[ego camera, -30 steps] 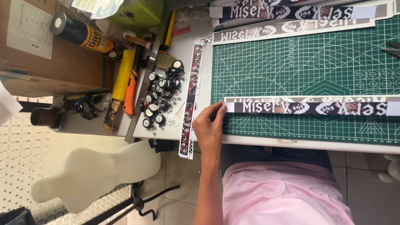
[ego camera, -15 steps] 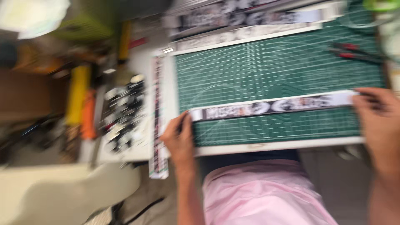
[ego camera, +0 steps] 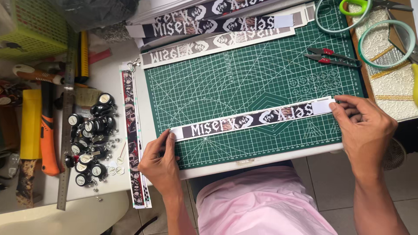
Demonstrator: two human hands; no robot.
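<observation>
The left hand (ego camera: 162,159) pinches the near-left end of a long printed strip (ego camera: 252,119), fingers closed on its white tab; the right hand (ego camera: 363,126) grips the far-right end the same way; the strip lies stretched flat and slightly slanted across the green cutting mat (ego camera: 244,78) on the desk (ego camera: 104,78). The step in hand looks like laying the strip straight on the mat; the next move likely calls for squaring it to the grid lines while keeping both ends taut. More printed strips (ego camera: 217,26) lie at the mat's far edge; small pliers (ego camera: 331,55) sit near the right; black round parts (ego camera: 89,139) and a steel ruler (ego camera: 66,122) lie left. Compared with a second ago, the right hand has joined the strip, which has swung onto a slant.
</observation>
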